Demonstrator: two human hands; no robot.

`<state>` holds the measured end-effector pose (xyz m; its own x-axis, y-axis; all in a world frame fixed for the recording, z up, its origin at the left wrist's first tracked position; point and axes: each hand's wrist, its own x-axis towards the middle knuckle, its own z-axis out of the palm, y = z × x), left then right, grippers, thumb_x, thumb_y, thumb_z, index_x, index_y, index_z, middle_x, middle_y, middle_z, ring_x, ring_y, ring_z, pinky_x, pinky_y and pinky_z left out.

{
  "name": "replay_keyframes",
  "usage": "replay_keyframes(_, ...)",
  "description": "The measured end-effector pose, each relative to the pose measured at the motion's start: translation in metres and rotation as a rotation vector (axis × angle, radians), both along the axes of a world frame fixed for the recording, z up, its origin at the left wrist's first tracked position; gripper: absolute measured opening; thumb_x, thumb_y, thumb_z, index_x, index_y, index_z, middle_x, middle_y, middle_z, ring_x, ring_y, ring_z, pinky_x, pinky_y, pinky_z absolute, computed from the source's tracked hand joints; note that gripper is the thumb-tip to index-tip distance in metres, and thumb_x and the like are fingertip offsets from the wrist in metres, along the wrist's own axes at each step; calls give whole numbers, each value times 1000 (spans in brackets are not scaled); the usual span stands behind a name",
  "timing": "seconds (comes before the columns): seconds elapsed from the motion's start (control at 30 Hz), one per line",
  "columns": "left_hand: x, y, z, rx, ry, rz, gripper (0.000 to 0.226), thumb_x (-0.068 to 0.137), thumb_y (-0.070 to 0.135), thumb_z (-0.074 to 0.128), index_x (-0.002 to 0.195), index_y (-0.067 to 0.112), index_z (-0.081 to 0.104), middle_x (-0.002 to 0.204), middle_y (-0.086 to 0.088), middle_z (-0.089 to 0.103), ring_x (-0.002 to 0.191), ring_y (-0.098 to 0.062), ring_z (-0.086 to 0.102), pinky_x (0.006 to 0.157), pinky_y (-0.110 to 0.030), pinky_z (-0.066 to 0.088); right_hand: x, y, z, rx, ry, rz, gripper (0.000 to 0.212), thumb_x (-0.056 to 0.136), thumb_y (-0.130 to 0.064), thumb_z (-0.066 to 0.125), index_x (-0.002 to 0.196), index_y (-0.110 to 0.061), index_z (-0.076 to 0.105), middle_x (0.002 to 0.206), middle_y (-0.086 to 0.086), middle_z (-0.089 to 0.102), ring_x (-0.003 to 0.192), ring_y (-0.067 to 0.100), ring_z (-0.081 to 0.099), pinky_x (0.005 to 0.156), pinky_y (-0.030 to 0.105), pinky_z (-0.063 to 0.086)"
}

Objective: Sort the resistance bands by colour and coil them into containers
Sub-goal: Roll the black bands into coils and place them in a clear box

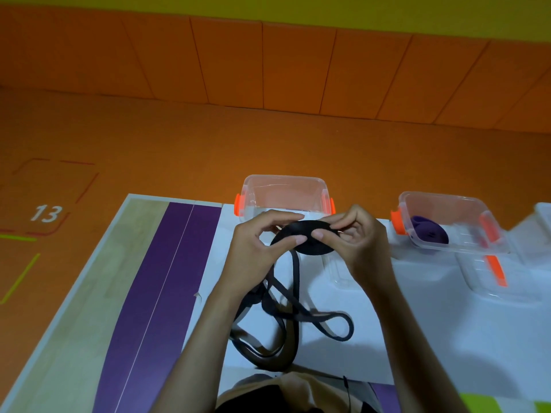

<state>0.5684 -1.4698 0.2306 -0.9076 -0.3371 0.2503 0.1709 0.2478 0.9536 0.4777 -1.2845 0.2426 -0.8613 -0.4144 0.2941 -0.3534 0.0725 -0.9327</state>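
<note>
- Head view: two grips meet over a white sheet (417,338) on the bench (74,308). Between them they hold a black band (307,248), part of it wound into a flat coil.
- The left grip (262,245) pinches the coil's left edge, with the thumb on the near face and the fingers curled behind.
- The right grip (354,236) pinches the right edge the same way, its thumb tip just beside the left thumb.
- Below the grips, the unwound band hangs from the coil and lies in loose loops on the sheet.
- Just beyond the grips stands a clear box (283,189) with orange clasps.
- Well right of the right grip, a second box (465,216) holds a coiled purple band (429,234).
- Nearer than that box lies a clear lid (501,281).
- Left of the left grip, a purple stripe (167,278) runs along the bench.
</note>
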Motion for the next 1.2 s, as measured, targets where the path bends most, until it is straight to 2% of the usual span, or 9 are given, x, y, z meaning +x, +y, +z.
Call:
replay_keyframes(0.17,1,-4,2,-160,15,17,32,87,20,87,111,40,79,101,17,76,101,-20,64,82,-21,49,-1,1,7,75,98,119,27,85,-20,87,101,-38,73,103,-19,76,104,7,74,79,22,63)
replay_keyframes(0.27,1,-7,3,-205,-1,6,32,88,24,86,113,42,78,103,17,76,102,-21,63,82,-20,48,-1,-2,6,90,142,113,26,86,-14,87,98,-34,75,100,-19,78,100,5,75,75,19,62)
replay_keyframes(0.37,0,-8,4,-156,-20,-41,30,91,32,83,117,44,76,112,20,76,110,-16,64,89,-15,46,3,-3,8,72,154,28,30,85,-18,88,94,-42,72,97,-23,77,99,2,74,71,16,60)
replay_keyframes(0.43,0,-10,4,-109,-17,-77,32,93,35,80,123,43,76,116,15,76,118,-18,66,97,-21,50,5,-5,10,37,141,-16,24,85,-29,86,91,-46,70,98,-24,76,100,3,74,70,17,61)
replay_keyframes(0.53,1,-14,4,-82,-2,-94,35,91,33,82,125,40,77,110,5,75,111,-27,69,98,-37,56,7,-7,12,13,135,-5,17,84,-36,82,92,-46,70,98,-22,77,101,6,75,70,21,63)
replay_keyframes(0.73,-3,-15,16,-166,96,-65,36,90,28,83,125,35,77,106,7,72,103,-22,68,92,-20,50,7,-11,21,-51,147,2,19,87,-28,83,94,-40,71,99,-20,77,100,5,75,71,20,62)
replay_keyframes(0.9,-11,-10,34,-281,223,37,34,90,15,83,122,25,79,103,9,72,100,-15,65,90,-17,45,4,-15,33,-133,148,-55,13,86,-34,82,95,-38,73,101,-14,78,103,16,76,80,42,66)
replay_keyframes(1.1,-13,-9,41,-28,234,11,36,90,16,82,121,34,78,114,10,77,113,-15,70,97,-18,49,3,-22,44,-270,151,-33,17,88,-27,83,96,-39,74,103,-11,77,102,16,75,79,23,62)
replay_keyframes(1.2,-9,-11,36,133,173,-48,41,87,8,83,117,37,81,111,7,80,109,-11,73,94,-18,54,3,-22,34,-289,59,37,16,89,-19,82,92,-29,70,107,-2,77,108,22,74,88,28,61)
